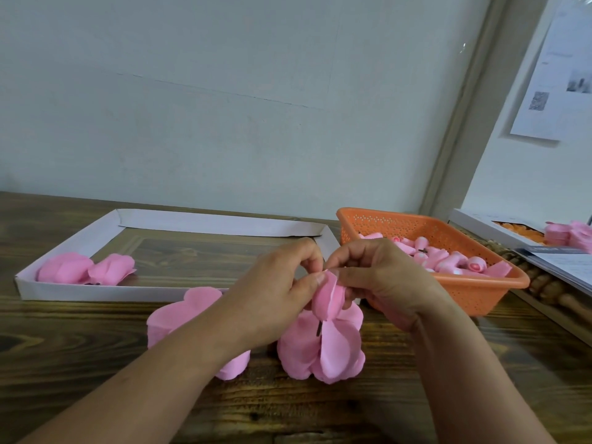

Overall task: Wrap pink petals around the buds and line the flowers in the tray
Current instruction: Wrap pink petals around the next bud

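Observation:
My left hand (275, 293) and my right hand (381, 280) meet above the table and pinch the top of a pink flower (323, 344). An inner petal is folded up around the bud, which is hidden; the outer petals hang loose below, with a dark stem showing. A stack of loose pink petals (182, 315) lies under my left forearm. The white cardboard tray (80, 245) behind holds two finished pink flowers (86, 267) at its left end. An orange basket (480, 290) on the right holds several pink buds (448, 261).
The wooden table runs to a pale wall. At far right stand a white box with orange pieces (512, 230), more pink petals (570, 235), papers (563, 264) and a wooden beaded item (551, 286).

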Available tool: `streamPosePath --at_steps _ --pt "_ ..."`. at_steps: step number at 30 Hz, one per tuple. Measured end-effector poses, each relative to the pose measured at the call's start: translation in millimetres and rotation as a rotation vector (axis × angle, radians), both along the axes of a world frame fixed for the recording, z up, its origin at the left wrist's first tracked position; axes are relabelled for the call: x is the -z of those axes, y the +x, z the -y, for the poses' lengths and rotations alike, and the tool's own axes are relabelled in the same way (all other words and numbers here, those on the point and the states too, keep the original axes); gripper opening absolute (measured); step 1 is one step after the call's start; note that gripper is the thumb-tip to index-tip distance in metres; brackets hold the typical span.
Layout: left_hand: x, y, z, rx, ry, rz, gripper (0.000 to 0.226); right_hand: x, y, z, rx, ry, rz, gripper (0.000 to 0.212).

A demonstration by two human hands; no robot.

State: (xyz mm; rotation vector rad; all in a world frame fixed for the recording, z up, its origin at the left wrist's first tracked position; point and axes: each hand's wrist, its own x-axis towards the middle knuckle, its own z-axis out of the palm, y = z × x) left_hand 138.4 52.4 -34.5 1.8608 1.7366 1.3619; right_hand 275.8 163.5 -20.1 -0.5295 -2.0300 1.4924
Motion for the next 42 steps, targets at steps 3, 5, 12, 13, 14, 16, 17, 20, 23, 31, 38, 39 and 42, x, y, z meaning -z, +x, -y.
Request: streamPosePath --at_steps 3,5,12,13,14,16,17,20,23,31,38,39,42 --pt "-0.9 0.7 -0.3 0.019 0.005 0.016 0.024 0.0 -0.7 -1.2 0.041 -0.005 -0.011 0.008" --pt "-1.5 0.7 -0.2 0.041 -0.014 0.054 0.021 0.5 -1.5 -1.5 0.065 -0.002 -0.007 0.009" --pt "-0.9 0.4 0.5 0.032 -0.029 -0.018 0.02 2.4 -4.7 1.1 0.063 0.008 0.016 0.018" --pt "-0.7 0.6 0.5 0.025 -0.022 -0.047 0.018 2.7 -5.2 1.7 0.054 0.009 0.023 0.018" --pt "-0.6 1.0 0.7 0.021 -0.015 -0.066 0.016 2.9 -5.5 2.2 0.048 0.01 0.029 0.018" --pt "-0.5 1.4 0.9 0.023 -0.005 -0.073 0.016 3.0 -5.7 2.2 0.061 0.007 0.032 0.018" --pt "-0.6 1.4 0.9 0.028 -0.002 -0.07 0.017 2.9 -6.0 2.0 0.075 0.0 0.028 0.019" --pt "-1.3 1.1 0.4 0.044 -0.006 -0.028 0.021 3.0 -7.3 1.7 0.113 -0.028 0.031 0.024" --pt "-2.0 0.3 -0.1 0.054 -0.015 0.052 0.022 2.6 -7.9 1.7 0.135 -0.057 0.036 0.023" --pt "-0.6 -1.4 -1.0 0.084 -0.055 0.148 0.025 0.7 -7.5 4.1 0.1 -0.092 0.023 0.023" --pt "0.9 1.9 -1.5 -0.079 -0.05 0.152 0.018 1.4 -8.9 3.8 0.09 -0.065 0.026 0.016" --pt "2.1 2.9 -2.1 -0.12 -0.029 0.081 0.019 1.9 -9.9 4.8 0.075 -0.044 0.043 0.014" --pt "4.8 5.6 -3.0 -0.199 0.038 -0.056 0.022 4.3 -13.2 7.0 0.06 0.011 0.076 0.017"
